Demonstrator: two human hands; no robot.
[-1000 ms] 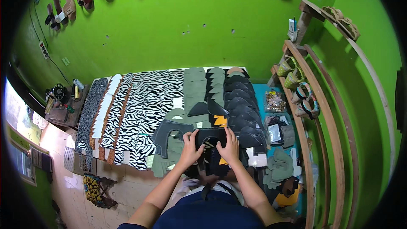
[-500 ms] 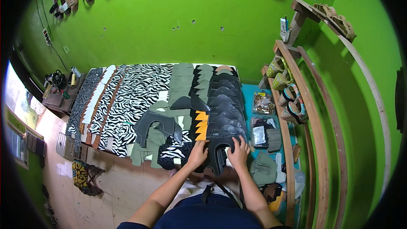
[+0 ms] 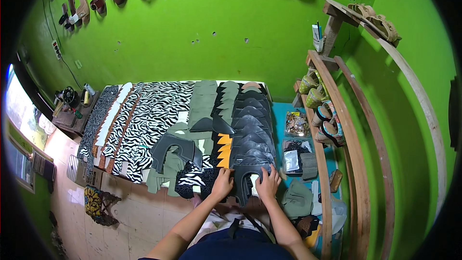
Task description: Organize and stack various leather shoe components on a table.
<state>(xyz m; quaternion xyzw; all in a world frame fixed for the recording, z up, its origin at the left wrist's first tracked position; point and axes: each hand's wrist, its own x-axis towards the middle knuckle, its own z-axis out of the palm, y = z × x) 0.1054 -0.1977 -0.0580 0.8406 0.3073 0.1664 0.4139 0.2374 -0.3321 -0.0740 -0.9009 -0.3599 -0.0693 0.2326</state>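
Note:
A black U-shaped cut piece, like a shoe upper, lies at the near end of a row of overlapping black pieces. My left hand pinches its left edge. My right hand is curled over its right arm, thumb near the cut-out, where a white patch shows. Left of the row are orange pointed pieces and loose black curved pieces. A larger dark grey curved piece rests on olive green cut pieces.
Zebra-print strips cover the table's left part. A wooden rack with sandals stands close on the right, beside plastic boxes on a turquoise surface. A patterned stool is on the floor at left.
The view has tilted up slightly, so the table sits lower. Both hands stay on the black U-shaped piece; its cut-out now shows more white between its arms.

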